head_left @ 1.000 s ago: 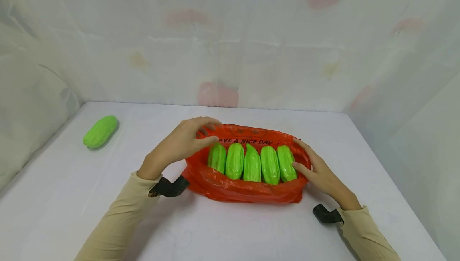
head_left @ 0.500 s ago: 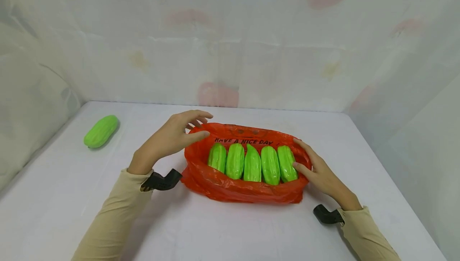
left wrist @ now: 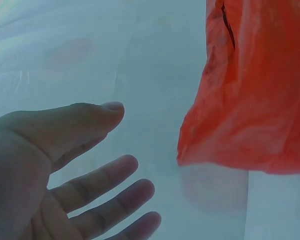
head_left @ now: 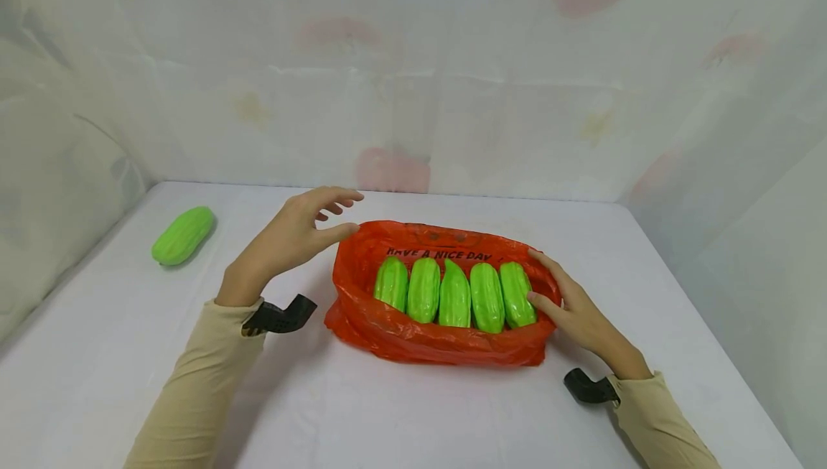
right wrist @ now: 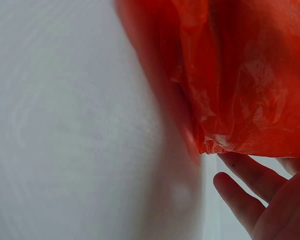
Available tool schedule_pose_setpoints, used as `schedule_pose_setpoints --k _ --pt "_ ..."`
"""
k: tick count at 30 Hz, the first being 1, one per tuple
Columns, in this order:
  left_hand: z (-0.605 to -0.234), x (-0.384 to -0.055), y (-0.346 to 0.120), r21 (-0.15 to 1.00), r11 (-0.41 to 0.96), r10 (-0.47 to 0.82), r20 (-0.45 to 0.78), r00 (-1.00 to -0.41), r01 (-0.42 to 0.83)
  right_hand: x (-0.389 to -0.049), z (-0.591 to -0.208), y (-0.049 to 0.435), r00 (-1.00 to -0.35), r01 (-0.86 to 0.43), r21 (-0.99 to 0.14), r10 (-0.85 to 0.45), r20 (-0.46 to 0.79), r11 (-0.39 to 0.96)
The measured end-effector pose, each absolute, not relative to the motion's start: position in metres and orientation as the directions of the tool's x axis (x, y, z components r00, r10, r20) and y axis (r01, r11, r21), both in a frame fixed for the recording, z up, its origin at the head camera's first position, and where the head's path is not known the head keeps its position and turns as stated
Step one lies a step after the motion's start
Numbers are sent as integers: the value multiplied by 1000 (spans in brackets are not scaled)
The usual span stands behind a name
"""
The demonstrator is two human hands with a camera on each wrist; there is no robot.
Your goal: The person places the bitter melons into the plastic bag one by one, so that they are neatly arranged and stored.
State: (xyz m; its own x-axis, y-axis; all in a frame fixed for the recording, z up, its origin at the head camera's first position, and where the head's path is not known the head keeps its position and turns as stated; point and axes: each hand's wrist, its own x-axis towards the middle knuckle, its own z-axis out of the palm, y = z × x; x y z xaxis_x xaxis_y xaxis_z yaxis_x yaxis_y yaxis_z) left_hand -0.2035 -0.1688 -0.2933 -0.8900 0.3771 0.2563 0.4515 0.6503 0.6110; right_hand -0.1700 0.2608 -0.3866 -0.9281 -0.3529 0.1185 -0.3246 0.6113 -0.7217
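Note:
In the head view a red plastic bag (head_left: 439, 347) lies with its mouth wide, printed "HAVE A NICE DAY" inside. Several smooth, ridged green gourds (head_left: 423, 291) stand side by side within it. My right hand (head_left: 578, 314) grips the bag's right rim, thumb inside by the rightmost gourd and fingers outside; the right wrist view shows fingers (right wrist: 240, 200) partly behind the red plastic. My left hand (head_left: 291, 235) hovers beyond the bag's left end, fingers spread and holding nothing. In the left wrist view, a gap separates it from the bag (left wrist: 250, 110).
One more green gourd (head_left: 184, 236) lies alone at the far left of the white table (head_left: 413, 419). Pale patterned sheeting (head_left: 413, 95) rises behind the table and along both sides. Each wrist carries a black mount.
My left hand has drawn away from the bag's left rim, moving left and slightly back toward the far edge. The right hand, the bag and the gourds stay nearly the same.

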Motion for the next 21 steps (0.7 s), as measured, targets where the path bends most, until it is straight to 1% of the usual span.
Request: schedule_pose_setpoints --k 10,21 --pt "-288 -203 -189 628 672 291 264 -920 392 -170 -386 261 -928 -327 -718 -353 121 614" --pt "-294 -211 -207 634 687 220 285 -933 355 -170 -386 261 -929 -326 -714 -351 120 619"
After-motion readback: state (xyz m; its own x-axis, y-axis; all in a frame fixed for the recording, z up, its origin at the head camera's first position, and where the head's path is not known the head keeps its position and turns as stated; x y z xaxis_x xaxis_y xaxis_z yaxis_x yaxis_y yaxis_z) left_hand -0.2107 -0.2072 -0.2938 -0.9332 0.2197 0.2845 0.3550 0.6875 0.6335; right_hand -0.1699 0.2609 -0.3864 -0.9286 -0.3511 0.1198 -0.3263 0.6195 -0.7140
